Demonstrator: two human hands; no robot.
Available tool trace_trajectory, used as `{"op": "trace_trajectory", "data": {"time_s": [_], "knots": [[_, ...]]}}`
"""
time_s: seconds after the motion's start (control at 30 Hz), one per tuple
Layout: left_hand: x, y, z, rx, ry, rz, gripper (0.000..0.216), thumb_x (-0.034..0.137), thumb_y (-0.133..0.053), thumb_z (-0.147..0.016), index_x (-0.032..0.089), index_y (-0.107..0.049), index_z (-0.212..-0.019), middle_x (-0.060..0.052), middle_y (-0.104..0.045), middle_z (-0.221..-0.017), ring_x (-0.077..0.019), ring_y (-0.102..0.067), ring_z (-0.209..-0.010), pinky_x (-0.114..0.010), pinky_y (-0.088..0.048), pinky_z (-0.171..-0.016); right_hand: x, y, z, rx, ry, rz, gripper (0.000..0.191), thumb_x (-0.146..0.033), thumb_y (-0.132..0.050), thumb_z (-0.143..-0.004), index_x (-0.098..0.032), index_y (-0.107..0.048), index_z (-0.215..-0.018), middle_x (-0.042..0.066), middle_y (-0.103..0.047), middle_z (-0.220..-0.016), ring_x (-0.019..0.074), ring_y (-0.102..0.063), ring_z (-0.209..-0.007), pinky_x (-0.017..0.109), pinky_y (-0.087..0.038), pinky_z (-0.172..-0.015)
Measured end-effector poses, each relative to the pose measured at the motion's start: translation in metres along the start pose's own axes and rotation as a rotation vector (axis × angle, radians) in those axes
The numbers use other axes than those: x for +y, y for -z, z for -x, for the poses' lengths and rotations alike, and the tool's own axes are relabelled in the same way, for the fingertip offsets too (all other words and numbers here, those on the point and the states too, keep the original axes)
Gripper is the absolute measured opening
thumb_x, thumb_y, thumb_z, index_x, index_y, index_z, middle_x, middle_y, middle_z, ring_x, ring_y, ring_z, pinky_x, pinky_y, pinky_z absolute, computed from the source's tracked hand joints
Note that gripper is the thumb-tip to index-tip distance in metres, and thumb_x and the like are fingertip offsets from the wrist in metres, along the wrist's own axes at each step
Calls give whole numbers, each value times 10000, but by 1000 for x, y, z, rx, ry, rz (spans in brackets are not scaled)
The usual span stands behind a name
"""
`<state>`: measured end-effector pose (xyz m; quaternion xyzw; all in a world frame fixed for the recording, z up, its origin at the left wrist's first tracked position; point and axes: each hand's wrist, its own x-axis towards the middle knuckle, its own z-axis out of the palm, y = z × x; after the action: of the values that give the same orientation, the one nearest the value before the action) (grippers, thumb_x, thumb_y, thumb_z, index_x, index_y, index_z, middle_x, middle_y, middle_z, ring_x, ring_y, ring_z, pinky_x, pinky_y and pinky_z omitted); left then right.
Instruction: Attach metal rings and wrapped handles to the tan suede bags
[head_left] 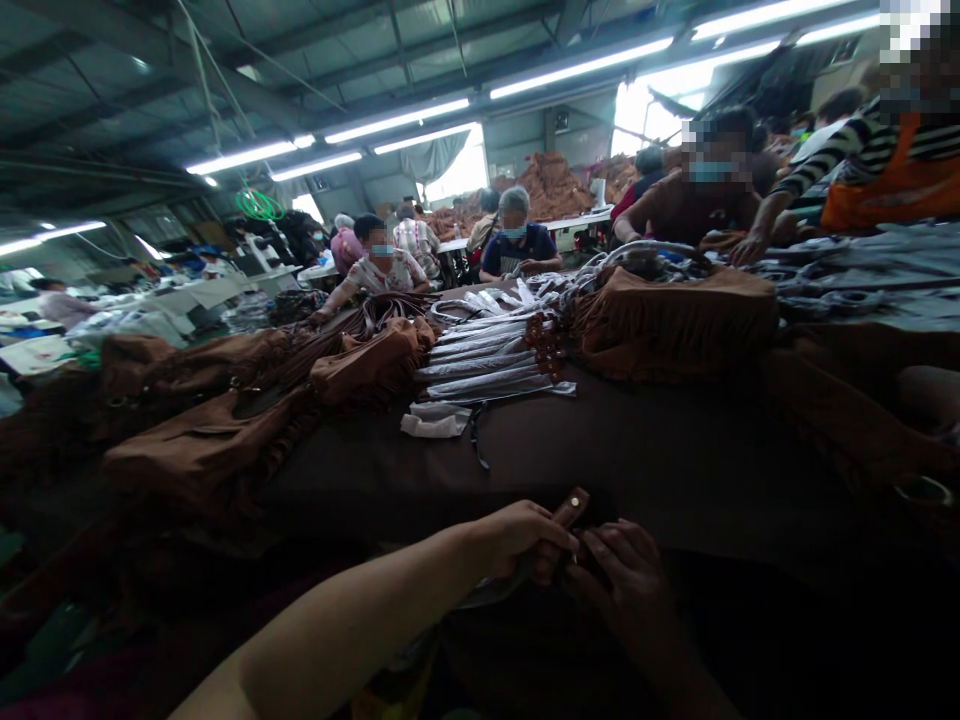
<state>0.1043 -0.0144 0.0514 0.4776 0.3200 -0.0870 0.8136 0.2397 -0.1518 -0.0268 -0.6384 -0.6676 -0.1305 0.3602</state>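
My left hand [525, 540] is closed on a brown leather strap [571, 506]; its end sticks up past the fingers and carries a round, brass-coloured stud. Close against it, my right hand [624, 568] is closed too, its fingers bent around the lower part of the strap, where shadow hides the detail. Some pale wrapping [491, 592] shows dimly beneath my left wrist. Both hands are at the near edge of a dark brown tabletop [450, 465].
Straps in white wrapping [487, 355] lie in a row ahead, beside a scrap of white wrapping [435, 420] and a thin black strip [478, 437]. Brown fringed bags [202, 440] are heaped at left, another fringed bag [675, 315] at right. Several co-workers sit or stand beyond.
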Motion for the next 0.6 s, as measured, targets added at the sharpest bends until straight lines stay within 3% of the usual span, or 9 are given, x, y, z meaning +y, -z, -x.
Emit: {"op": "trace_trajectory", "data": {"time_s": [0.2, 0.4, 0.5, 0.6], "knots": [[3, -2, 2, 37, -9, -46, 273, 301, -798, -596, 116, -642, -723, 71, -433, -463, -57, -382, -389, -218, -395, -436, 2, -4, 4, 33, -22, -16, 326, -411, -547, -908, -187, -562, -1144, 84, -668, -997, 270, -574, -980, 477, -419, -914], [-1, 1, 2, 16, 29, -29, 335, 331, -838, -556, 129, -617, -707, 85, -408, -476, -54, -375, -395, -225, -411, -444, 4, -1, 4, 10, 67, -53, 295, -356, -620, -868, -206, -576, -1118, 68, -681, -993, 257, -590, -1005, 461, -438, -931], [2, 4, 5, 23, 16, -115, 437, 496, -801, -605, 133, -623, -771, 81, -421, -491, -58, -388, -400, -220, -402, -442, 4, 2, 2, -3, 58, -49, 262, -327, -623, -864, -206, -588, -1094, 65, -676, -974, 257, -582, -1000, 459, -441, -924], [6, 8, 8, 62, -78, -335, 565, 665, -618, -723, 142, -623, -937, 83, -421, -486, -64, -377, -377, -198, -345, -406, 6, 2, -2, -20, -1, -50, 197, -333, -581, -893, -214, -596, -1049, 57, -674, -957, 252, -580, -969, 462, -427, -931]]}}
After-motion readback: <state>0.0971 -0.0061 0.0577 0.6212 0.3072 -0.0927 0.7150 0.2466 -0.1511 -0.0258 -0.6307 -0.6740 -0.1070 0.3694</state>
